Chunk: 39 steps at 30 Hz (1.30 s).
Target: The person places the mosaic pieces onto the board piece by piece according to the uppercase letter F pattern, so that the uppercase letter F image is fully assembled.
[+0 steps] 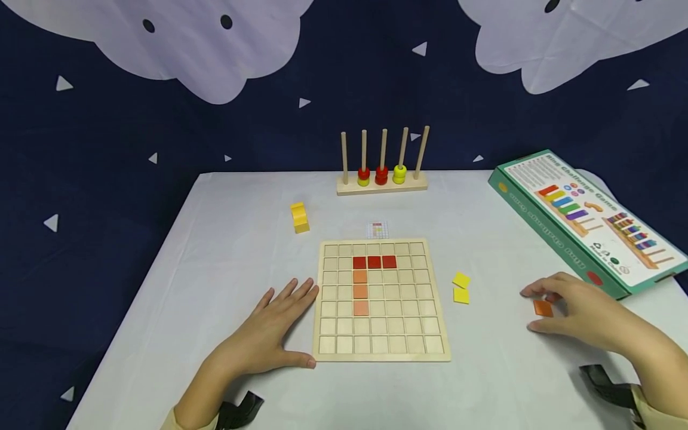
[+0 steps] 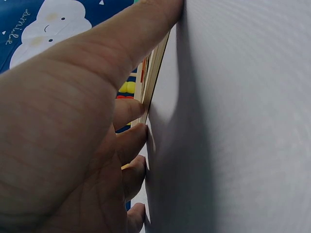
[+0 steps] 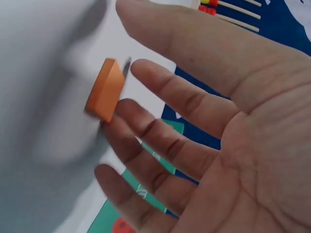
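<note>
A square wooden grid board (image 1: 393,343) lies flat on the table. It carries a row of red tiles (image 1: 374,262) with a column of orange tiles (image 1: 360,291) below its left end. My left hand (image 1: 269,340) rests spread on the table, thumb and forefinger touching the board's left edge. Over to the right, my right hand (image 1: 586,310) is around a loose orange tile (image 1: 543,308). In the right wrist view that orange tile (image 3: 105,90) is close to the middle fingertips, with the thumb well apart from it. Two yellow tiles (image 1: 461,295) lie right of the board.
Behind the board are a small patterned card (image 1: 378,230) and a wooden peg stand (image 1: 381,187) with red and yellow rings. A yellow stack of pieces (image 1: 300,218) stands back left. The green-and-white game box (image 1: 591,215) lies just beyond my right hand.
</note>
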Motion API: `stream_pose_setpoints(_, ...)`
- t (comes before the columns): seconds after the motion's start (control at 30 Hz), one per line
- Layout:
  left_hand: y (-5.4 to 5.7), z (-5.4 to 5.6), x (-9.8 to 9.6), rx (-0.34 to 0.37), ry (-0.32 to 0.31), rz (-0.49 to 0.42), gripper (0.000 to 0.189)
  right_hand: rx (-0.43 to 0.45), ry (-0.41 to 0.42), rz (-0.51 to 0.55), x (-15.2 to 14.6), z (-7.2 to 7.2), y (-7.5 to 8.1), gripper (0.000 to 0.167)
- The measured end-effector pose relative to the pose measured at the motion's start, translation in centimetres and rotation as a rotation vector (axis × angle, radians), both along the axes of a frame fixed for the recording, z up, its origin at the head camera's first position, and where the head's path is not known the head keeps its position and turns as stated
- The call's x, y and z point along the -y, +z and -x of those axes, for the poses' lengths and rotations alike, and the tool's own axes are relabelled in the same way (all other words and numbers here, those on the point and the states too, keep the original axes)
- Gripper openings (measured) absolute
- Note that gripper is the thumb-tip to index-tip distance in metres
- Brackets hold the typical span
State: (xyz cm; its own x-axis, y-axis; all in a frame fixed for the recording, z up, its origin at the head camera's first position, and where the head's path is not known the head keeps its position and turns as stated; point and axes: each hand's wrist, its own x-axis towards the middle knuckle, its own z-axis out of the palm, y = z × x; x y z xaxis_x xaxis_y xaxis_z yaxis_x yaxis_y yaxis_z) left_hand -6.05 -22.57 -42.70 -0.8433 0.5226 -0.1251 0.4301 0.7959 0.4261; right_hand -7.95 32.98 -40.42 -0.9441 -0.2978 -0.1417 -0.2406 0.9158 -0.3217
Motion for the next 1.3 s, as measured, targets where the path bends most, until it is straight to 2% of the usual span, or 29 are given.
stream_pose_setpoints(0.27,-0.1,0.0,0.0,-0.004,-0.003,0.003,0.122,0.051,-0.013,0.16,-2.0,0.4,-1.0,0.054)
stream_pose_setpoints(0.5,-0.2,0.1,-0.1,0.007,0.001,0.005,0.123,0.083,-0.056,0.186,-3.1,0.4,-1.6,0.048)
stream_pose_setpoints(0.93,-0.1,0.1,0.0,0.01,0.005,0.008,0.124,0.035,-0.075,0.216,-3.0,0.1,-1.9,0.034)
stream_pose_setpoints(1.3,-0.1,0.1,0.0,0.003,0.002,0.006,0.124,0.029,-0.106,0.231,-2.2,-0.2,-1.9,0.032)
